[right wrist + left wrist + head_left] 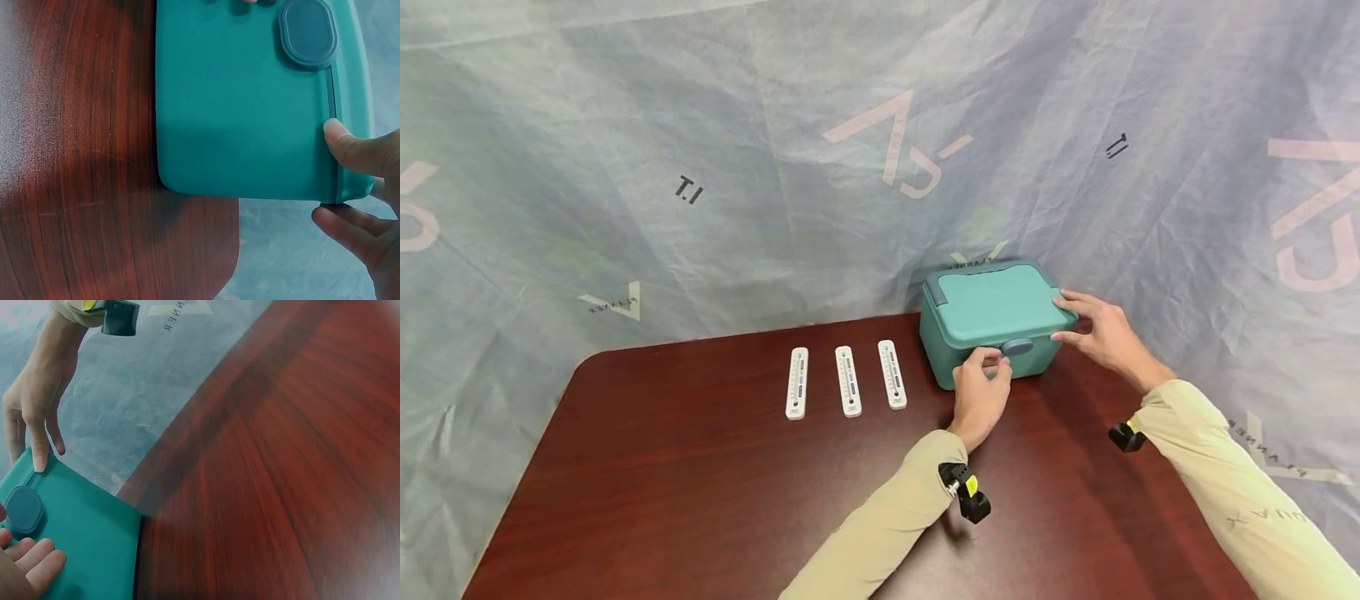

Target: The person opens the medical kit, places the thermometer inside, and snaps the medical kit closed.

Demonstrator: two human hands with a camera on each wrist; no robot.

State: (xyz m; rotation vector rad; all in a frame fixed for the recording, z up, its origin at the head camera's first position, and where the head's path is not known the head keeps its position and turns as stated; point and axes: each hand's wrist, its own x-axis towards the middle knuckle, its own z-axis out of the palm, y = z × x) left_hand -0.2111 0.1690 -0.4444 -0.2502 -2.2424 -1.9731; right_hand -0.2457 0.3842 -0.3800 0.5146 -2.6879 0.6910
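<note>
A teal storage box [951, 354] with its lid [1000, 304] down stands at the table's back right. My left hand [981, 400] is at the box's front, its fingertips [47, 565] beside the left end of the oval grey-blue latch [24, 509]. These fingers are loosely bent, and no grip on the latch shows. My right hand [1108, 337] grips the lid's right front corner. Its thumb [350, 150] lies at the front seam, while other fingers [350, 228] are on the side, as the right wrist view shows.
Left of the box, three white thermometers lie in a row on the dark red table [685, 483]: a left one [797, 383], a middle one [848, 382] and a right one [892, 375]. A grey printed cloth [760, 183] hangs behind the table and at its sides.
</note>
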